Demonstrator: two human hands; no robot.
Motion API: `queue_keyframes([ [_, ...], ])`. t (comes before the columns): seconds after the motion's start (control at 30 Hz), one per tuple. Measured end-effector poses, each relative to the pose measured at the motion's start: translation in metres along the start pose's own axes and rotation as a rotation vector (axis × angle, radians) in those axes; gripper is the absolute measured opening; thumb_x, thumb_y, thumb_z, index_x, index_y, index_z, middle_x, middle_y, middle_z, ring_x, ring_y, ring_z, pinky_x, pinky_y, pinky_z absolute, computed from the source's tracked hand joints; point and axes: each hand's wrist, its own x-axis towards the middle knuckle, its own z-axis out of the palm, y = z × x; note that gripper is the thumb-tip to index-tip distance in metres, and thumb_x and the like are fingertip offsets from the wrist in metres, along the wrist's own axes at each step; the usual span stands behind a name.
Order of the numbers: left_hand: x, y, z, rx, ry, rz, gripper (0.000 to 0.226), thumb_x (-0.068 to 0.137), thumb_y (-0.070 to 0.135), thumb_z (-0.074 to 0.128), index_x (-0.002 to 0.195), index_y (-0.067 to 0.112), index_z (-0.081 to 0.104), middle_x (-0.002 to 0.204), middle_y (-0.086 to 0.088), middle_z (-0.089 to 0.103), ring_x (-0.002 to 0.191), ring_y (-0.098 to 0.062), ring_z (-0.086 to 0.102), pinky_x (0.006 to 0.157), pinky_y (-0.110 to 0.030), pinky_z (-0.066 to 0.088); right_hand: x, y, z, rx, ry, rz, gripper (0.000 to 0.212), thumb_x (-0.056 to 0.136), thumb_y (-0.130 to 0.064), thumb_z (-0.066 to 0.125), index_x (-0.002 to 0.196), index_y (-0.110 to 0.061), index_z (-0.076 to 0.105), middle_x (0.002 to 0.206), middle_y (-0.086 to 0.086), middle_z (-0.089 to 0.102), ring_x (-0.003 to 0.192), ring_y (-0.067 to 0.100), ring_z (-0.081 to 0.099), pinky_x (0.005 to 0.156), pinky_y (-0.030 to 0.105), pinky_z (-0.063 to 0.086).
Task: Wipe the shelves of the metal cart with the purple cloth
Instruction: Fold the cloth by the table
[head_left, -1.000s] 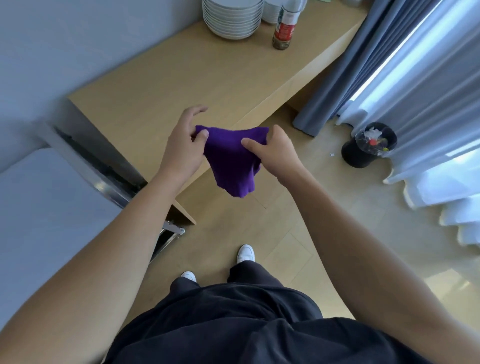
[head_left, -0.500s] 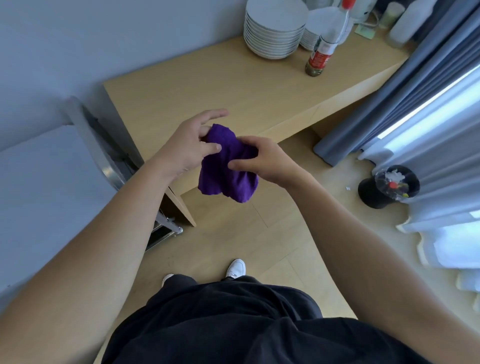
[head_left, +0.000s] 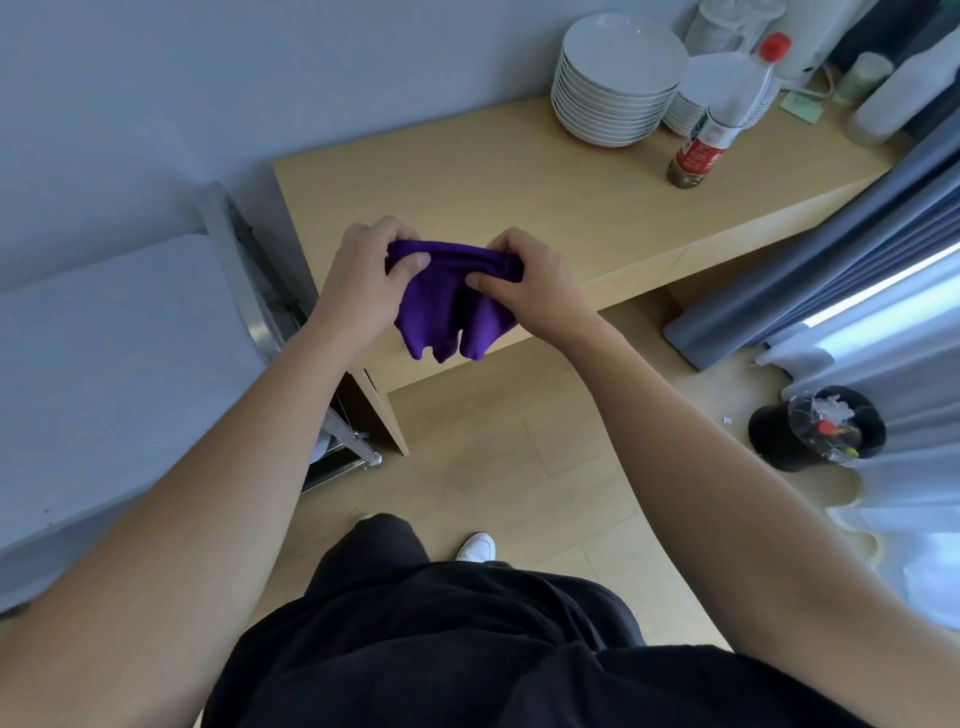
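The purple cloth (head_left: 451, 306) hangs in the air in front of me, above the front edge of a wooden table. My left hand (head_left: 366, 280) grips its upper left corner with curled fingers and thumb. My right hand (head_left: 535, 283) pinches the upper right part, so the top edge is bunched between both hands. The metal cart (head_left: 270, 312) stands to the left, wedged between the table and a grey surface; only its shiny frame, a lower rail and a caster (head_left: 373, 459) show. Its shelves are mostly hidden by my left arm.
The wooden table (head_left: 519, 176) carries stacked white plates (head_left: 615, 78), a red-capped bottle (head_left: 719, 119) and white containers at the back right. Grey curtains (head_left: 831, 249) hang at the right. A black bin (head_left: 815, 428) sits on the wooden floor. My legs and white shoe (head_left: 475, 546) are below.
The cloth went from a crumpled bundle between my hands to being held spread along its top edge. The view has tilted up, showing more of the table.
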Motion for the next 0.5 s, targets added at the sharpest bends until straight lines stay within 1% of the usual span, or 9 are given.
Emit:
queue_keyframes([
  [0.07, 0.003, -0.003, -0.003, -0.012, 0.046, -0.016, 0.017, 0.096, 0.028, 0.054, 0.110, 0.020, 0.058, 0.113, -0.004, 0.054, 0.094, -0.016, 0.054, 0.077, -0.026, 0.045, 0.011, -0.004, 0.006, 0.007, 0.003, 0.003, 0.022, 0.085, -0.026, 0.072, 0.096, -0.019, 0.054, 0.086, -0.011, 0.060, 0.077, 0.006, 0.056, 0.063, 0.017, 0.042],
  [0.1, 0.005, -0.005, -0.005, -0.016, 0.057, -0.030, 0.017, 0.097, 0.028, 0.053, 0.111, 0.019, 0.057, 0.111, -0.002, 0.055, 0.093, -0.016, 0.054, 0.075, -0.024, 0.043, 0.017, -0.006, 0.009, 0.021, -0.003, 0.007, 0.024, 0.084, -0.025, 0.073, 0.097, -0.018, 0.053, 0.088, -0.009, 0.060, 0.079, 0.008, 0.057, 0.063, 0.018, 0.044],
  [0.2, 0.013, -0.014, -0.014, -0.057, 0.088, -0.078, 0.019, 0.098, 0.027, 0.052, 0.111, 0.014, 0.054, 0.101, 0.003, 0.058, 0.090, -0.014, 0.054, 0.068, -0.022, 0.043, 0.038, -0.012, 0.014, 0.056, -0.055, 0.008, 0.033, 0.080, -0.023, 0.076, 0.105, -0.018, 0.055, 0.095, -0.003, 0.064, 0.085, 0.013, 0.061, 0.068, 0.022, 0.051],
  [0.3, 0.027, -0.029, -0.022, -0.098, 0.113, -0.126, 0.020, 0.097, 0.028, 0.053, 0.110, 0.013, 0.054, 0.096, 0.004, 0.057, 0.087, -0.015, 0.057, 0.071, -0.031, 0.050, 0.063, -0.012, 0.020, 0.066, -0.124, -0.011, 0.043, 0.076, -0.022, 0.079, 0.114, -0.021, 0.058, 0.103, -0.005, 0.064, 0.091, 0.011, 0.061, 0.077, 0.024, 0.052],
  [0.4, 0.047, -0.055, -0.026, -0.122, 0.113, -0.210, 0.021, 0.095, 0.030, 0.056, 0.110, 0.015, 0.056, 0.099, 0.001, 0.060, 0.092, -0.020, 0.061, 0.077, -0.040, 0.055, 0.094, -0.009, 0.028, 0.069, -0.136, -0.022, 0.042, 0.076, -0.020, 0.080, 0.114, -0.022, 0.062, 0.110, -0.010, 0.063, 0.103, 0.009, 0.058, 0.088, 0.027, 0.051],
  [0.47, 0.066, -0.073, -0.026, -0.134, 0.093, -0.270, 0.022, 0.094, 0.032, 0.057, 0.109, 0.017, 0.056, 0.100, -0.002, 0.062, 0.090, -0.024, 0.064, 0.078, -0.046, 0.057, 0.118, -0.007, 0.036, 0.058, -0.137, 0.004, 0.038, 0.076, -0.018, 0.079, 0.111, -0.022, 0.063, 0.106, -0.011, 0.064, 0.101, 0.010, 0.058, 0.086, 0.027, 0.051],
  [0.5, 0.077, -0.081, -0.026, -0.136, 0.083, -0.295, 0.022, 0.094, 0.033, 0.058, 0.109, 0.018, 0.056, 0.101, -0.003, 0.063, 0.088, -0.025, 0.065, 0.078, -0.048, 0.057, 0.130, -0.006, 0.040, 0.039, -0.138, 0.019, 0.038, 0.077, -0.017, 0.078, 0.112, -0.021, 0.063, 0.105, -0.011, 0.063, 0.099, 0.010, 0.058, 0.082, 0.025, 0.050],
])
